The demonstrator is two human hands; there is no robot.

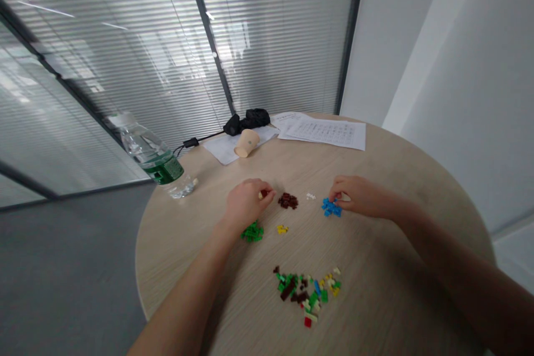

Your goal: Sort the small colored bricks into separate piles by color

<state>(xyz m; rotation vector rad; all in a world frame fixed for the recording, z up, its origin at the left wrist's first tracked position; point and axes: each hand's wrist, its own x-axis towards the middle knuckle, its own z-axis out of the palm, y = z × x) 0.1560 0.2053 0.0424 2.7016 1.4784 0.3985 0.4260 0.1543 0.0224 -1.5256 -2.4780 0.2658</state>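
The single view looks out from the person's head, above the near edge of the round tabletop, facing forward and down across it. It sits close enough to cut off the near edge, yet takes in the far edge and much of both sides, with the left hand and right hand mid-frame. Past the far edge it reaches the blinds; past the left, the floor.
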